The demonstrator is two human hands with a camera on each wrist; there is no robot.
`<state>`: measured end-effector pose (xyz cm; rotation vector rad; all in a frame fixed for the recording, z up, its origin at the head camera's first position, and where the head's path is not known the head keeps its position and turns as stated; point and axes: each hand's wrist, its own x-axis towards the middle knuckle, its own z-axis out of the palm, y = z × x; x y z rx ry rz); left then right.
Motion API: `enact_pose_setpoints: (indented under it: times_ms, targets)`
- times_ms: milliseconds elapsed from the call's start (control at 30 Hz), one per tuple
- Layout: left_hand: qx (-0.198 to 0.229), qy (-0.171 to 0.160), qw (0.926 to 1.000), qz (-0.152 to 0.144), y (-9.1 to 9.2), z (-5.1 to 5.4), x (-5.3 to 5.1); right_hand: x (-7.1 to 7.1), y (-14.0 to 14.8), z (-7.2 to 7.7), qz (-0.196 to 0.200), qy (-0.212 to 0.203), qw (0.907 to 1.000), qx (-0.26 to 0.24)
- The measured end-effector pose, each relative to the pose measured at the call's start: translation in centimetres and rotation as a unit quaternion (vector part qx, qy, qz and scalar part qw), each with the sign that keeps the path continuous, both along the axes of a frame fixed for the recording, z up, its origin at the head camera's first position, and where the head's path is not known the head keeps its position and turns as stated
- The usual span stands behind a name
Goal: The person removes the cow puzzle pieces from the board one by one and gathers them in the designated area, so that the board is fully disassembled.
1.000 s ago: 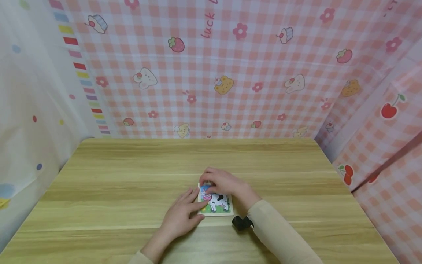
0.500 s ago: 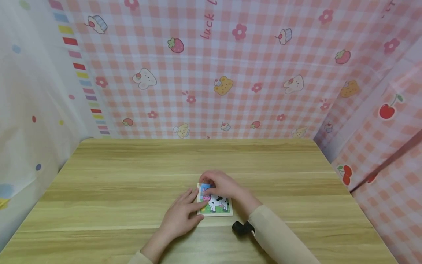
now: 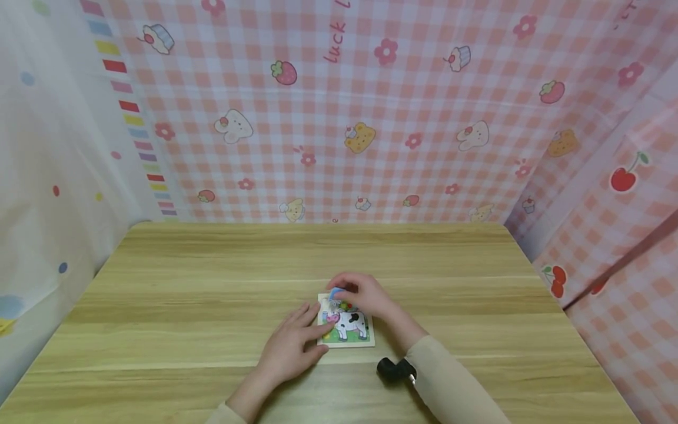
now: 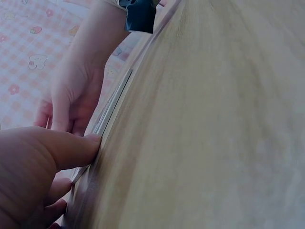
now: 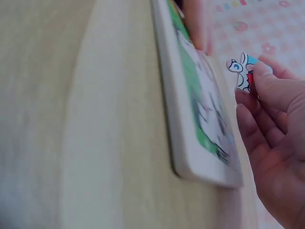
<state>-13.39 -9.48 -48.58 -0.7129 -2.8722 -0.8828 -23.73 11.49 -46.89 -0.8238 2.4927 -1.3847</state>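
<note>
A small wooden cow jigsaw puzzle (image 3: 352,335) with a pale frame lies flat on the table. My left hand (image 3: 290,346) rests along its left side, index finger lying over the picture and thumb at the near corner. Between right thumb and fingers I pinch a puzzle piece (image 5: 244,71), raised off the board, which shows a cow's eye and ear with some blue. My right hand (image 3: 366,297) is over the board's far edge. The upper left of the picture shows a pale gap where the tray bottom is bare.
The wood-grain table (image 3: 212,282) extends around the puzzle. A black device (image 3: 394,371) sits at the right wrist, close to the sleeve. Pink checked cloth (image 3: 339,165) hangs behind the table, with more cloth at both sides.
The right hand has lifted the puzzle piece out of the upper left of the picture, baring the tray there. My left hand has stayed in place.
</note>
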Motion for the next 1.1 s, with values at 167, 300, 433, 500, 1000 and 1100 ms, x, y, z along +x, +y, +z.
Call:
enact_pose_setpoints:
  times_ms: [167, 300, 433, 500, 1000, 1100]
  targets:
    - [0.004, -0.005, 1.0000, -0.003, -0.1, 0.2, -0.2, 0.0, 1.8, 0.2, -0.035, -0.001, 0.9992, -0.017]
    - [0.029, -0.019, 0.9994, 0.006, -0.2, 0.5, -0.7, 0.1, 3.6, 0.2, -0.060, 0.002, 0.9973, -0.042]
    - [0.059, -0.030, 0.9976, 0.020, -0.1, 0.6, -1.4, 0.3, 5.4, 0.1, -0.080, 0.005, 0.9943, -0.071]
    - [0.074, -0.033, 0.9964, 0.024, -0.1, 0.6, -1.7, 0.3, 6.2, 0.0, -0.092, 0.002, 0.9925, -0.081]
    - [0.052, -0.041, 0.9975, 0.025, -0.3, 0.2, -2.9, 0.3, 12.4, -0.9, -0.150, 0.028, 0.9864, -0.061]
    - [0.035, -0.039, 0.9984, 0.020, -0.2, 0.2, -3.0, 0.1, 13.3, -1.1, -0.157, 0.031, 0.9858, -0.051]
